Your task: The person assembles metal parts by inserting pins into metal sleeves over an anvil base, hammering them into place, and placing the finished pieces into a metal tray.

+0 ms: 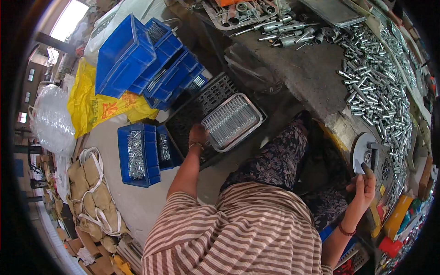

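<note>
A shiny metal tray point(261, 117) sits on a black plastic crate point(215, 94), filled with neat rows of slender silver metal rods point(231, 121). My left hand point(198, 134) is at the tray's left edge, over the crate; its fingers are in shadow, so whether they grip anything is unclear. On the right, my right hand point(362, 187) is raised beside a round metal disc fixture point(362, 153) at the bench edge. Its fingers point up and look apart, one of them dark at the tip, and I see nothing held in them.
Stacked blue bins point(123, 57) with metal parts stand at the upper left. Another blue bin point(153, 160) of small silver pieces is left of my arm. A heap of silver cylinders point(378, 87) covers the right bench point(298, 64). Tan sacks point(91, 192) lie at the lower left.
</note>
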`<state>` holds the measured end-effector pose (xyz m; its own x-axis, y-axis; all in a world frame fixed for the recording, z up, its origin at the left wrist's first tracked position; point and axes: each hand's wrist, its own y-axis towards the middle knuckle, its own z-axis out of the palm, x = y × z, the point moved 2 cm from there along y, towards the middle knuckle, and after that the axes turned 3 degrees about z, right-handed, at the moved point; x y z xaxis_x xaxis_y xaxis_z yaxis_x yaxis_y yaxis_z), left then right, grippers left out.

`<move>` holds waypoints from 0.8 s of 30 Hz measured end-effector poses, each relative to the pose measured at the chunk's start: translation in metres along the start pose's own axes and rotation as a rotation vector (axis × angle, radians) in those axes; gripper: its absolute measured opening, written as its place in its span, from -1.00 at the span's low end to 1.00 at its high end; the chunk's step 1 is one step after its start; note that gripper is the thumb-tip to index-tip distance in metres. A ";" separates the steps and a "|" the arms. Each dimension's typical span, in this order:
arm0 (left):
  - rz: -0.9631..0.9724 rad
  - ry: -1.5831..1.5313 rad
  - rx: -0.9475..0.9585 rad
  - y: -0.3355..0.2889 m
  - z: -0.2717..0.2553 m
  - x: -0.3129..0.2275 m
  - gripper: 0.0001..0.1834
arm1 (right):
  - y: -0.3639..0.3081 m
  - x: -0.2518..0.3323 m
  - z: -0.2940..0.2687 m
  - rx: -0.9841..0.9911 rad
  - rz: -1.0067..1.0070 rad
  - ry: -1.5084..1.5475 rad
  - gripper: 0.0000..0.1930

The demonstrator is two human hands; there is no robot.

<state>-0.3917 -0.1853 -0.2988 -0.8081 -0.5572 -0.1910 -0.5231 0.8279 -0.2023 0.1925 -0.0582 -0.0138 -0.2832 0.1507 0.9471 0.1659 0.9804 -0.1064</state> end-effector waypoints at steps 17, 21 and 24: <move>0.287 -0.913 -0.527 0.026 -0.180 -0.214 -0.73 | -0.024 0.014 0.015 0.184 0.017 0.093 -0.84; 0.731 -1.012 -0.250 0.009 -0.228 -0.377 -0.80 | -0.029 0.023 0.009 0.190 0.009 0.048 -0.77; 0.920 -0.853 -0.068 -0.001 -0.235 -0.456 -0.77 | -0.029 0.031 0.006 0.192 -0.107 -0.106 -0.72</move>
<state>-0.0862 0.0834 0.0144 -0.4617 0.3849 -0.7992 0.1073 0.9186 0.3804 0.1737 -0.0811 0.0167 -0.3891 0.0477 0.9199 -0.0504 0.9961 -0.0729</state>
